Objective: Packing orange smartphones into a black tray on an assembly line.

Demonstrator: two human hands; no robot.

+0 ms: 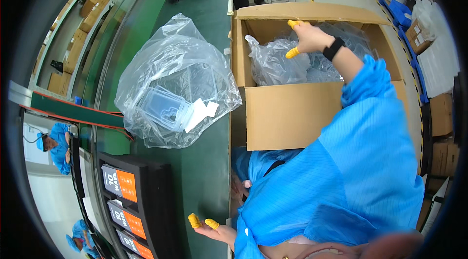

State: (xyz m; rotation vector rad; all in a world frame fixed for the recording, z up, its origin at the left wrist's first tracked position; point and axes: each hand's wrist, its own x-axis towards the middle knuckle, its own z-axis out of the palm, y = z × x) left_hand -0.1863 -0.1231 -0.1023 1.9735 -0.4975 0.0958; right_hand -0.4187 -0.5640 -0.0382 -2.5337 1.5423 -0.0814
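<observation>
Clear plastic wrapping lies crumpled inside a cardboard carton, filling the left part of it, with more transparent material toward the right. The carton's far flap leans outward and its near side hangs below the mouth, so the way in from above is free between the walls. Its left wall stands close beside the long edge of the green bench. On that bench a large clear bag of transparent boxes reaches the edge nearest the carton; bare green surface runs below it, between the black rack and the bench edge.

Right hand is over the carton's mouth, directly above the wrapping, thumb and finger spread wide and empty as far as shows; whether it touches the plastic I cannot tell. Left hand, loosely curled and seemingly empty, is at the bench edge, well apart from the wrapping.
</observation>
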